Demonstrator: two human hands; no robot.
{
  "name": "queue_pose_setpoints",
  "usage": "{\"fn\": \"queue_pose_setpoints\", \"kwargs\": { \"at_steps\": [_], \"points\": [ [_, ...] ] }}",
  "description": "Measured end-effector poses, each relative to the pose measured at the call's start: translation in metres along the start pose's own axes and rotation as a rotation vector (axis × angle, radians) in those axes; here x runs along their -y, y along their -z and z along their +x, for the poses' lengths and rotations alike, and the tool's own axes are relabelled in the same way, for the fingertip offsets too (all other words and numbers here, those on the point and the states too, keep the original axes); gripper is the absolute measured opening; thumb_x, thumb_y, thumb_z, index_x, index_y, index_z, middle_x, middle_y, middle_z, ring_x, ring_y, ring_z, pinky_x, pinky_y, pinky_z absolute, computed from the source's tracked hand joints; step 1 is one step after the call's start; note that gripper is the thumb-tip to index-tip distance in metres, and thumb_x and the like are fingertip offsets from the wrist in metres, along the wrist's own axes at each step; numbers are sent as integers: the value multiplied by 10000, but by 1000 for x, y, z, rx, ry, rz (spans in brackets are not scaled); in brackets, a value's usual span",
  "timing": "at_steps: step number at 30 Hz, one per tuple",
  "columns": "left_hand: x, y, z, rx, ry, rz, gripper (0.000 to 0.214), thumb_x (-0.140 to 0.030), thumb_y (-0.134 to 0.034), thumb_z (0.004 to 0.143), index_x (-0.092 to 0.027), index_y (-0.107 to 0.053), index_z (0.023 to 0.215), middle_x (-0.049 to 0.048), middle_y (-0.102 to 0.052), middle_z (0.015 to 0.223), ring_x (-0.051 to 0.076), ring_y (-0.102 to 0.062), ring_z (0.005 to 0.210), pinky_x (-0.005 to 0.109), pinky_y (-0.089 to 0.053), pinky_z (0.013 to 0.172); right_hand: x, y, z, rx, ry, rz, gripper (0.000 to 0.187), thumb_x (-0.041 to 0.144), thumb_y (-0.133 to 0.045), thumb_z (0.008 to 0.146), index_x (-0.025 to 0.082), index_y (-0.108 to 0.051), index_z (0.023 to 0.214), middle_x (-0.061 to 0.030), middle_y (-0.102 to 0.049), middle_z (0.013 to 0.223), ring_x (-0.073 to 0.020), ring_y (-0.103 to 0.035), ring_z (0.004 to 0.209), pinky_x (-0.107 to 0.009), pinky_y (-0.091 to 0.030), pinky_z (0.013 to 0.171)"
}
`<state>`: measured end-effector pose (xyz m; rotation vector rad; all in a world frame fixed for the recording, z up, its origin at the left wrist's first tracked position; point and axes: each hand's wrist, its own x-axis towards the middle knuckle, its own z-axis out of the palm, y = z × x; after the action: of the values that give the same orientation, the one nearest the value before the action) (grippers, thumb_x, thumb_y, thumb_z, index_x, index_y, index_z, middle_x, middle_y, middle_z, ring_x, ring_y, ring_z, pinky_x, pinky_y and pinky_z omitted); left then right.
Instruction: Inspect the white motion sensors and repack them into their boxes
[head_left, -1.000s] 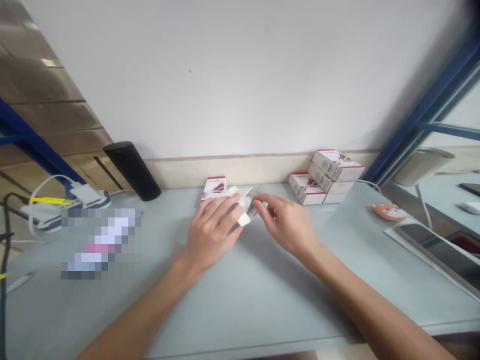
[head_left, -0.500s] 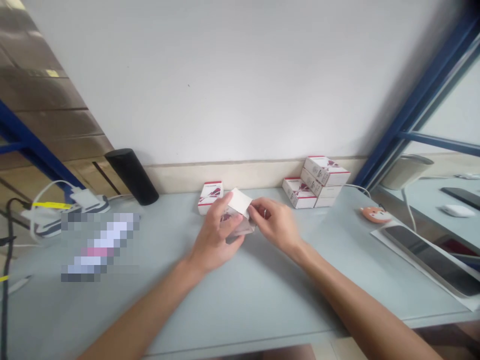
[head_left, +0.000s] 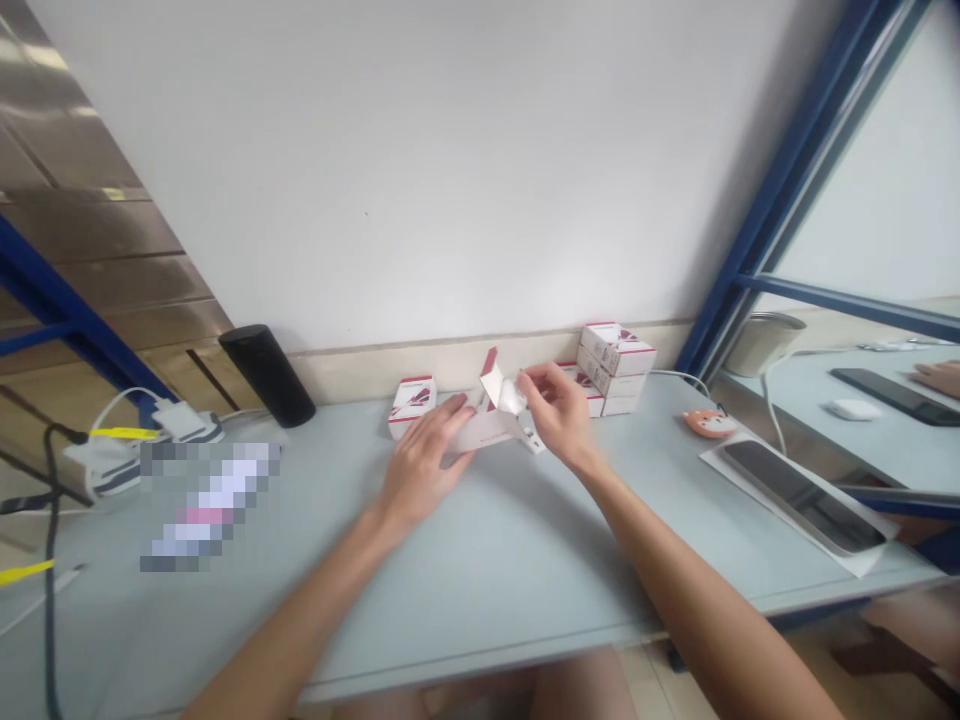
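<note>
A small white cardboard box (head_left: 480, 436) with red trim lies on its side on the table, its end flap (head_left: 491, 378) standing up on the right. My left hand (head_left: 424, 455) is closed round the left part of this box. At the open end, my right hand (head_left: 556, 408) pinches a whitish bag-like item (head_left: 511, 398); blur hides its exact kind. Another white flap with small dark marks (head_left: 532, 437) juts out below the right fingers. Just beyond my left hand stands a similar closed box (head_left: 412, 403).
More such boxes (head_left: 616, 365) are stacked by the wall on the right. A black cylinder (head_left: 268, 375), a power strip (head_left: 184, 420) and a blurred-out phone-like object (head_left: 214, 510) are on the left. An orange animal-shaped item (head_left: 709, 422) and a dark slab on white paper (head_left: 802, 495) lie right.
The box has turned so its open end faces right, with the flap raised. My right hand has come away from the flap and now holds the whitish item at the opening. The view has shifted slightly.
</note>
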<state>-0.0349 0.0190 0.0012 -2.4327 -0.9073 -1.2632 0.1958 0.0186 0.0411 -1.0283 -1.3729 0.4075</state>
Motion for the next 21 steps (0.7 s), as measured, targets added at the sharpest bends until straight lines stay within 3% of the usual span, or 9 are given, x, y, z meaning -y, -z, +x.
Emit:
{"fn": "queue_pose_setpoints", "kwargs": {
  "at_steps": [3,6,9,12,15,21],
  "points": [
    [1,10,3,-29,-55,114,602,-152,-680,940,-304,-485,1490,114,-684,1420,281,-682,1281,456,-559,1079,2,12,8,-124,-36,104,256,469,-599,947,223,-616,880,-2,-645,773,-158,-609,683,-261,-494,618],
    [-2,15,10,-79,70,144,573,-199,-696,937,-290,-514,1472,109,-721,1348,299,-708,1218,469,-565,1046,-9,27,20,-341,-86,211,251,488,-579,930,239,-551,914,34,-575,754,-140,-567,638,-247,-494,575],
    [-7,11,26,-82,107,197,537,-196,-676,946,-294,-550,1459,106,-691,1374,303,-676,1245,471,-524,1082,-26,38,30,-431,-174,336,230,452,-585,870,247,-529,957,22,-606,873,-144,-610,736,-254,-541,622],
    [-5,-6,48,-9,73,230,502,-171,-634,953,-275,-581,1442,125,-672,1362,310,-654,1243,474,-495,1092,-40,39,35,-438,-290,468,252,433,-600,816,252,-518,971,8,-642,944,-153,-655,798,-263,-570,632],
    [5,-32,61,104,127,179,511,-167,-596,950,-240,-557,1455,135,-695,1313,325,-657,1200,490,-516,1027,-50,35,36,-516,-381,500,243,452,-582,826,261,-460,914,25,-639,880,-142,-657,736,-267,-591,610],
    [21,-68,53,227,100,143,490,-97,-547,920,-244,-619,1382,122,-727,1259,321,-669,1139,474,-523,950,-65,31,34,-542,-509,490,183,405,-539,861,266,-420,871,44,-572,751,-134,-647,590,-293,-621,575]
  ]
}}
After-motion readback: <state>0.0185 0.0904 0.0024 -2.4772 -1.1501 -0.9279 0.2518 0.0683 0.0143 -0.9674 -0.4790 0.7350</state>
